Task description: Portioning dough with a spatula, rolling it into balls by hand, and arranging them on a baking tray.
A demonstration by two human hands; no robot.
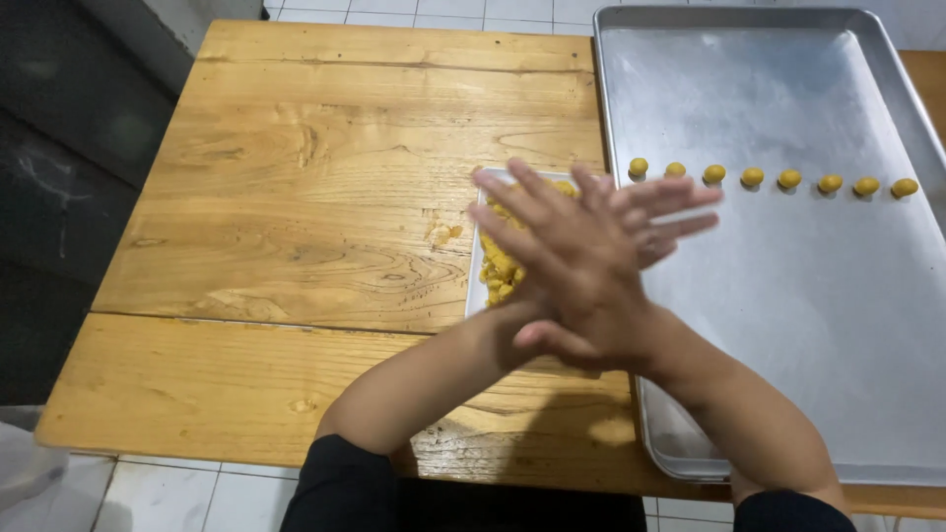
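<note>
Palms pressed flat together, right hand (567, 251) over left hand (645, 212), fingers spread; whatever sits between is hidden, and they cover most of the dough plate (480, 258).

1 head-worn camera looks steeply down from close above the wooden table (296, 197), facing away from the person; no 2nd view.

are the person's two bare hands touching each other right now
Touching. The head view shows the right hand laid crosswise on the left hand, palms pressed together with no gap, above the small white tray of yellow dough.
</note>
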